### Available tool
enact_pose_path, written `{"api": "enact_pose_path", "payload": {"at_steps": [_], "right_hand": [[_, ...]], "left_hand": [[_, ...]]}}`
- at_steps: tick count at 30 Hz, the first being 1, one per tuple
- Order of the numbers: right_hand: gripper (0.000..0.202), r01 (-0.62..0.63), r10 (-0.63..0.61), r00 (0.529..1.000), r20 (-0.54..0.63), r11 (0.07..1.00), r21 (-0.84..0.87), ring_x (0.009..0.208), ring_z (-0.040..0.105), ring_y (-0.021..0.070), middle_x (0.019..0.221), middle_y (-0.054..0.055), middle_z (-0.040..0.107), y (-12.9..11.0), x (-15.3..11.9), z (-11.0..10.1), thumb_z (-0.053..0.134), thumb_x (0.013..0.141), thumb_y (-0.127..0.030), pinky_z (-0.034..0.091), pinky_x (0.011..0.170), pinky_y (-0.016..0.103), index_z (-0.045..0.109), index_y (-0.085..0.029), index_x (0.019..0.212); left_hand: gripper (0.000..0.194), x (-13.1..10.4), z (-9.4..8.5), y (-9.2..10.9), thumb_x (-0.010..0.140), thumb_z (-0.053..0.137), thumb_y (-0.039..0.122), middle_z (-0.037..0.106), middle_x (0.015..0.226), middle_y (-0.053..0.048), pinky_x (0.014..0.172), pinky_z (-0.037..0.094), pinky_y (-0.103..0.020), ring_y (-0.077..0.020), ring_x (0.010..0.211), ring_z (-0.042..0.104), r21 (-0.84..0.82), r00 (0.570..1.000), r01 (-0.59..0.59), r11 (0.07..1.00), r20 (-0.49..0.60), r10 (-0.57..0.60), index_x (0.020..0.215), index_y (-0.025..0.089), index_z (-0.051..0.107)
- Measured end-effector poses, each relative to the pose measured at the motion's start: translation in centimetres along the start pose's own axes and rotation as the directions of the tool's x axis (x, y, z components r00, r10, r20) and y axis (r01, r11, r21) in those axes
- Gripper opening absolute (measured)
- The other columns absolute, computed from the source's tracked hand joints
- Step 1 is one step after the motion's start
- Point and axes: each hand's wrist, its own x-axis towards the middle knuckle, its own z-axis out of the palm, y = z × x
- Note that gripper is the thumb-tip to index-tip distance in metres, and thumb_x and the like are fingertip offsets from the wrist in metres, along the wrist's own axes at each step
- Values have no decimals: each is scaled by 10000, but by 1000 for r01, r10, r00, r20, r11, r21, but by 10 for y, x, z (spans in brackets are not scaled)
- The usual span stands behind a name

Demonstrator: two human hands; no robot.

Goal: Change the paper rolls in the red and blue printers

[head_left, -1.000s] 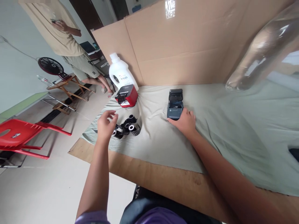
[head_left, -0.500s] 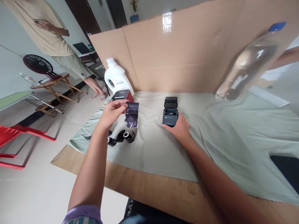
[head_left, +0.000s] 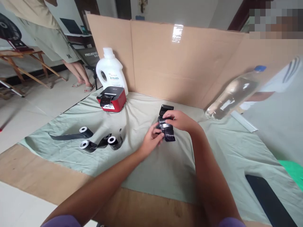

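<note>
Near the middle of the green cloth, a small dark device [head_left: 167, 109] has its lid raised; its body is mostly hidden behind my hands. A shiny black strip [head_left: 169, 132] hangs down in front of it. The fingers of my right hand [head_left: 181, 120] are closed on the top of this strip. From the left, my left hand [head_left: 152, 137] reaches to the strip's left side with its fingers curled; whether they grip the strip or the device is hard to tell. To the left lie black rolls with white cores [head_left: 88, 145].
A red and black printer [head_left: 115, 102] stands before a white jug [head_left: 112, 72] at back left. Cardboard [head_left: 165, 66] walls the rear. A clear bottle [head_left: 233, 91] leans at right; a black phone [head_left: 270, 200] lies front right. People stand beyond the cardboard.
The view has shifted. My left hand has moved right with the black strip to the dark device. My right hand has gone from the device's side to the strip's top.
</note>
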Motion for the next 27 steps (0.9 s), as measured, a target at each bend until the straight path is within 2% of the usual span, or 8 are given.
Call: {"api": "enact_pose_path", "payload": {"at_steps": [3,6,10,12,16,21,24,27], "right_hand": [[233,-31,28,990,-142,999,-21,992,666,223,1069,56,746,26,19,9,511,872,-187,497,882,351,683,-213,1027],[256,-73,65,982,-179,997,-35,1052,658,237,1121,68,734,47,29,23,486,883,-166,485,942,390,661,-212,1063],[251,-110,91,979,-182,989,-96,1098,629,247,1148,74,726,61,35,39,479,888,-136,460,993,415,657,-213,1047],[254,-139,113,975,-193,982,-130,1117,599,259,1144,73,725,63,35,42,473,904,-138,447,1002,426,656,-217,1061],[254,-170,132,969,-207,969,-180,1126,548,273,1108,78,709,64,35,45,476,910,-132,426,1008,430,642,-215,1084],[233,-184,135,964,-229,962,-204,1060,554,253,1107,100,604,71,36,50,500,887,-137,439,980,412,623,-214,1069],[212,-189,132,966,-220,945,-265,1031,543,258,1060,102,594,77,38,53,495,884,-134,429,974,422,632,-208,1028],[171,-192,128,970,-208,926,-325,995,535,260,973,94,619,80,40,56,495,864,-116,409,973,437,636,-206,903]], "left_hand": [[614,-15,-1,-6,863,695,399,533,626,82,509,391,-213,-88,502,489,115,992,68,991,100,-80,1397,211,458],[470,-22,0,-4,890,650,348,443,586,99,555,374,-225,-100,545,476,224,985,38,974,154,-74,1320,220,510],[291,-20,-2,1,902,612,317,368,590,107,555,319,-233,-96,533,381,272,994,19,962,94,-47,1165,227,524],[180,-18,-3,2,900,597,296,378,606,98,567,319,-237,-100,551,381,326,996,-8,945,85,-21,1050,226,527],[35,-18,-4,3,892,569,259,459,635,66,591,335,-251,-115,594,449,522,979,-92,848,205,-20,894,224,570],[117,-19,-2,1,895,569,262,551,679,52,606,368,-262,-135,620,521,580,977,-133,804,213,8,1005,246,607],[138,-20,-2,0,904,560,245,584,728,35,628,419,-266,-139,651,558,608,979,-191,771,179,101,1031,243,611],[171,-20,-2,0,912,547,214,671,1028,-42,750,510,-290,-173,880,657,693,950,-293,659,134,282,1057,235,635]]}}
